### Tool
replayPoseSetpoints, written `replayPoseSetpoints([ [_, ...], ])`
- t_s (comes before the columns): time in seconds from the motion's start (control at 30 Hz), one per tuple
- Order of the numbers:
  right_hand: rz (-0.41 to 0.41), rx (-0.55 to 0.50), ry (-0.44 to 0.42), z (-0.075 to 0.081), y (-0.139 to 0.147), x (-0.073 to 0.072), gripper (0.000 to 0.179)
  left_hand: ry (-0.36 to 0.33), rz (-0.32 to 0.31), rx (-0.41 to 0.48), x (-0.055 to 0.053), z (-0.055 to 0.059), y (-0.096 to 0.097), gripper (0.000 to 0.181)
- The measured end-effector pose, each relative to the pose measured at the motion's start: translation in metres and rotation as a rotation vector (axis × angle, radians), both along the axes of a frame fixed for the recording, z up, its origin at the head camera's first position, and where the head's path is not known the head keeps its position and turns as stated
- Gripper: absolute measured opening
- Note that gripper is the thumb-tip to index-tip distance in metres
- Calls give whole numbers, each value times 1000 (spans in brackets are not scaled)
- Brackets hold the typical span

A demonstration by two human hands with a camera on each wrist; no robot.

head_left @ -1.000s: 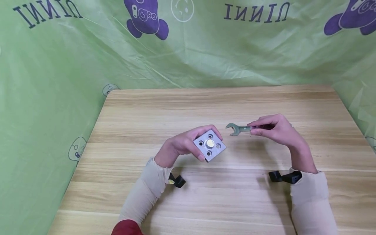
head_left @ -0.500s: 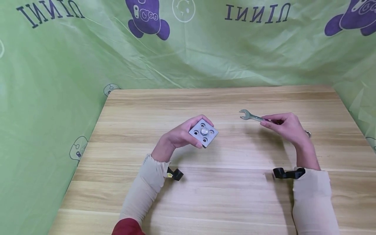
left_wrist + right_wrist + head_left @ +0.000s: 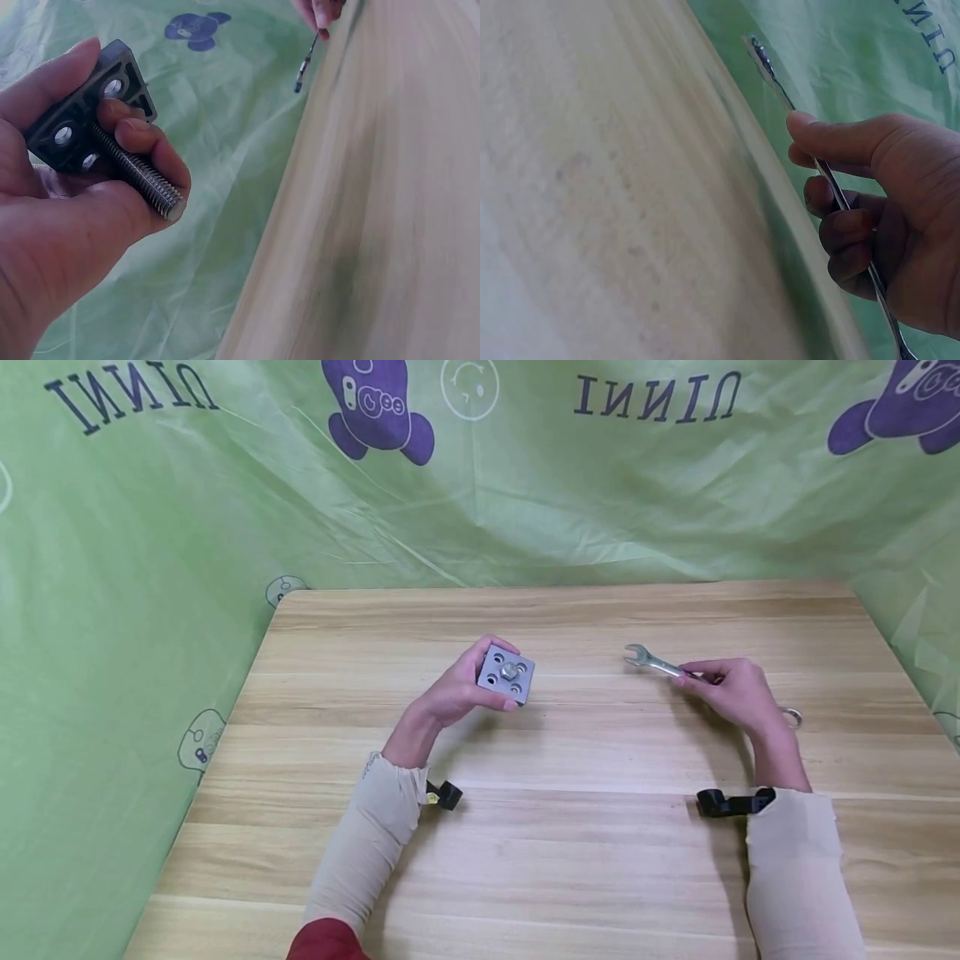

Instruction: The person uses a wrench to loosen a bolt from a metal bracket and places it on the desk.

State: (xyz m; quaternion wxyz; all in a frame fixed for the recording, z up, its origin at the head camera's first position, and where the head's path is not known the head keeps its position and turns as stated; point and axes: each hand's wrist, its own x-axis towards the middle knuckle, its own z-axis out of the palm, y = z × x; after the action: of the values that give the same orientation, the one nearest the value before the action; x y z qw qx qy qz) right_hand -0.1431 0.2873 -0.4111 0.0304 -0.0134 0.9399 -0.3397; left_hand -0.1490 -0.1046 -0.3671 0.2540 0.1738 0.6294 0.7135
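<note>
In the head view my left hand (image 3: 452,692) grips a square grey metal plate (image 3: 504,687) by its edges, above the table. Several holes surround a hex bolt head (image 3: 509,671) at the plate's middle. From the left wrist view, the bolt's threaded shank (image 3: 142,174) sticks out of the plate's back, with fingers curled round it. To the right, my right hand (image 3: 731,693) pinches a combination wrench (image 3: 662,666) between thumb and fingers. The wrench's open end points left, apart from the plate. Its ring end (image 3: 792,717) shows beyond the wrist.
A wood-grain table (image 3: 570,860) lies beneath both hands. Green printed cloth (image 3: 525,518) hangs behind the table and along its left and right sides. Black camera mounts (image 3: 731,802) are strapped at both wrists, over beige sleeves (image 3: 798,860).
My left hand has carried the plate up and to the left, away from the wrench. My right hand has shifted right with the wrench, widening the gap; the ring end has come into view.
</note>
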Motion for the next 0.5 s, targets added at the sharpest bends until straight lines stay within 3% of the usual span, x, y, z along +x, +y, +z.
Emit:
replayPoseSetpoints([
  [0.23,-42,81,43,-9,5,-1,45,17,77,-80,-5,-7,0,69],
  [0.5,-85,121,65,-13,6,-1,44,38,100,-115,-6,-7,2,68],
])
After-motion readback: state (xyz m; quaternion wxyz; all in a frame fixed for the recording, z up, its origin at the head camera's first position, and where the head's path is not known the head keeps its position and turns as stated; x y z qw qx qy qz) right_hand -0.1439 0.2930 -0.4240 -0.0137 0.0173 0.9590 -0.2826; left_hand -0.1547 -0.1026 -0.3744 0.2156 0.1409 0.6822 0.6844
